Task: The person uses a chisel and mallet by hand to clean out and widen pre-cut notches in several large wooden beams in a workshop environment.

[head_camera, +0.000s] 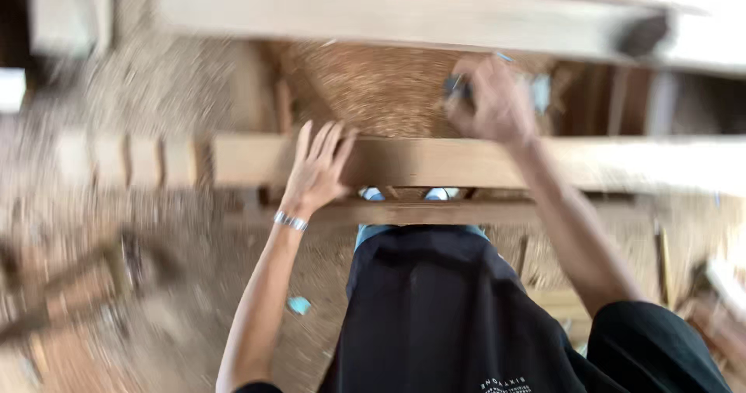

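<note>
My left hand (317,169) rests flat on a horizontal wooden beam (435,162), fingers spread, with a silver bracelet at the wrist. Beyond that beam, my right hand (489,102) is closed around a small dark object, too blurred to name, held against a mound of straw-coloured fibre (373,86). My black shirt (435,307) fills the lower middle of the view.
A second, paler wooden beam (388,12) crosses the top. Sawdust or chaff covers the ground at left (148,90). Blurred wooden pieces lie at lower left (54,284) and lower right. A small blue scrap (299,305) lies on the ground.
</note>
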